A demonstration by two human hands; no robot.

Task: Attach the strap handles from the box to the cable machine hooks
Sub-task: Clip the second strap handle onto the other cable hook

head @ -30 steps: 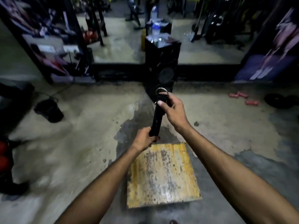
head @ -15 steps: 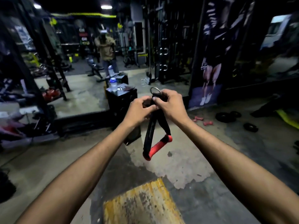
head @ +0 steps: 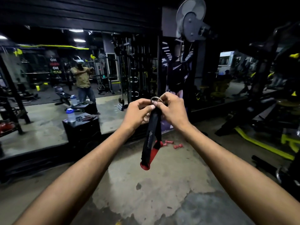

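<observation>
A black strap handle [head: 151, 138] with a red grip [head: 150, 157] hangs in front of me at chest height. Its metal ring [head: 156, 99] sticks up at the top. My left hand [head: 138, 112] pinches the top of the strap just below the ring from the left. My right hand [head: 172, 108] grips the same spot from the right, fingers around the ring. No box shows in this view. I cannot make out any cable hook among the dark machine frames [head: 134, 70] behind the hands.
A wall mirror [head: 48, 98] on the left reflects a person. A black speaker cabinet [head: 82, 132] with a shaker bottle [head: 71, 115] stands at left. Pink dumbbells [head: 173, 144] lie on the concrete floor. A fan [head: 191, 18] hangs overhead. Dark benches and yellow-trimmed gear [head: 266, 146] crowd the right.
My view has lifted from the floor and yellow box to the gym wall. My left hand moved from the strap's lower end up to the ring, and the red grip now dangles free.
</observation>
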